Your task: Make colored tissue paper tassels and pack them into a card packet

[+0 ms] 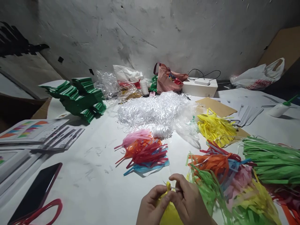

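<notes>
Left hand: gripping yellow tassel, bottom centre
Right hand: pinching white string there
Phone: lower left

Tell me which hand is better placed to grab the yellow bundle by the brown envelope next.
Probably the right hand: it sits nearer the yellow bundle, with the left hand farther away. Both hands are busy at the yellow piece, though.

Legible text: none | white plastic carrier bag, right: red lettering, creased, unreadable | printed card sheets, left: fine print, too small | white box: small front marking, illegible
</notes>
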A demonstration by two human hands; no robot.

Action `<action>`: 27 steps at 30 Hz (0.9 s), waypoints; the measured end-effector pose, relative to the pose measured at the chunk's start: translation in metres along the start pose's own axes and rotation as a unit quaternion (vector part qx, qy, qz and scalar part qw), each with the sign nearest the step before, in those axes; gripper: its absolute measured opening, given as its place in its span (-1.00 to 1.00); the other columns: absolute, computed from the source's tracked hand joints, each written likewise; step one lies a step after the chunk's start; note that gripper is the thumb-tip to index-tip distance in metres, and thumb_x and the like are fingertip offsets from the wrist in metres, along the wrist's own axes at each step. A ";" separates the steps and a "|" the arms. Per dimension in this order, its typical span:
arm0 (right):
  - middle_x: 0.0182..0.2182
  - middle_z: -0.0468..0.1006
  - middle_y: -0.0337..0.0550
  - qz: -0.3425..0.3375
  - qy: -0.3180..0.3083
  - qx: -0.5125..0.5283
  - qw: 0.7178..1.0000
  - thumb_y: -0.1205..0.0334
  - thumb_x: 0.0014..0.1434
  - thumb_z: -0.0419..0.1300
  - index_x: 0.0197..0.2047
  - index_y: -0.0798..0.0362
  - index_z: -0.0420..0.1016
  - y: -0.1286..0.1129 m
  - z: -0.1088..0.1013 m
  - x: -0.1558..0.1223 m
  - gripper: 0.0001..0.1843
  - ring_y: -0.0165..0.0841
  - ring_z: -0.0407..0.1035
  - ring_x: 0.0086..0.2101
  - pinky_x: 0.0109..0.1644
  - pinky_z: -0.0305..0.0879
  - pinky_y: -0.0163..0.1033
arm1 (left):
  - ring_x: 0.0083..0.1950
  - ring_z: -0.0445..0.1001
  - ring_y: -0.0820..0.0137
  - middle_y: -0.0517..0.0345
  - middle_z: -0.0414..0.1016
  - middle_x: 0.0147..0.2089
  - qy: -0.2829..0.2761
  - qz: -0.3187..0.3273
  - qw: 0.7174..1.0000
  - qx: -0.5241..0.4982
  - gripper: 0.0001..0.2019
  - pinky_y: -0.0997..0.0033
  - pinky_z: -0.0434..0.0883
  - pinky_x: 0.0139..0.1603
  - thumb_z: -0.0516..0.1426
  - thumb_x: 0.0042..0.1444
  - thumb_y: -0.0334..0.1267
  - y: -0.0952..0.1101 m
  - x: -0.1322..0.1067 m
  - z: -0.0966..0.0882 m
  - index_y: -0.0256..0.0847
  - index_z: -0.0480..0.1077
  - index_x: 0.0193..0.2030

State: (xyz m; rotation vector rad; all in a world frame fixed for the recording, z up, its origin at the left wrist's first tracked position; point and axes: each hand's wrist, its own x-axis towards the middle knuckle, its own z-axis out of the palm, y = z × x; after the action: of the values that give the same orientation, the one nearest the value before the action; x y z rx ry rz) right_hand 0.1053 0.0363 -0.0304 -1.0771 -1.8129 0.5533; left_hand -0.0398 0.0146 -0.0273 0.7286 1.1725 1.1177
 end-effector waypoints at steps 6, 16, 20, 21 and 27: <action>-0.48 0.48 -0.26 -0.009 0.003 0.021 1.000 0.20 0.45 -0.07 -0.23 0.00 0.37 0.000 0.009 -0.002 -0.75 -0.42 0.40 -0.52 -0.42 0.20 -0.36 | -0.09 0.54 0.13 0.00 0.62 -0.15 -0.012 0.080 0.996 0.037 -0.53 0.27 0.46 0.00 0.39 -0.08 0.09 -0.002 0.005 -0.006 -0.09 0.63 -0.06; -0.51 0.46 -0.24 0.017 0.029 -0.186 0.982 0.10 0.44 -0.04 -0.30 -0.01 0.39 0.047 -0.046 -0.001 -0.68 -0.35 0.40 -0.52 -0.41 0.23 -0.26 | -0.26 0.35 0.32 0.18 0.42 -0.40 0.159 0.180 0.969 0.055 -0.68 0.47 0.34 -0.18 0.35 0.02 0.07 0.034 0.025 -0.041 -0.15 0.53 -0.45; -0.26 0.58 0.09 -0.012 0.131 -0.372 0.919 0.03 0.41 -0.06 -0.14 0.06 0.48 0.068 -0.071 0.015 -0.63 -0.02 0.47 -0.22 -0.11 0.32 0.05 | -0.27 0.38 0.29 0.16 0.45 -0.42 0.173 0.184 0.965 0.071 -0.68 0.43 0.36 -0.18 0.35 0.00 0.08 0.039 0.027 -0.055 -0.14 0.55 -0.45; -0.15 0.58 0.15 -0.026 0.129 -0.369 0.920 0.06 0.40 -0.05 -0.02 0.09 0.47 0.064 -0.065 0.018 -0.63 0.04 0.46 -0.12 -0.03 0.31 0.12 | -0.26 0.41 0.26 0.12 0.48 -0.40 0.162 0.186 0.966 0.080 -0.68 0.41 0.38 -0.19 0.35 0.00 0.07 0.037 0.026 -0.052 -0.15 0.57 -0.47; -0.32 0.63 -0.16 -0.095 -0.012 -0.111 0.989 0.00 0.47 -0.08 -0.03 -0.07 0.49 0.020 0.021 0.005 -0.64 -0.30 0.55 -0.34 -0.25 0.46 -0.28 | -0.33 0.52 0.19 0.00 0.59 -0.37 0.002 0.249 0.952 0.176 -0.72 0.25 0.45 -0.20 0.26 0.13 0.03 0.041 0.022 -0.030 -0.09 0.67 -0.40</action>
State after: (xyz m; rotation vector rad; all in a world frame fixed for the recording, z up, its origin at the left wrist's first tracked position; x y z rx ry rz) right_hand 0.0952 0.0529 -0.0525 -1.0318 -2.0070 0.2564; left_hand -0.0809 0.0452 -0.0059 1.3537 1.2420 1.3326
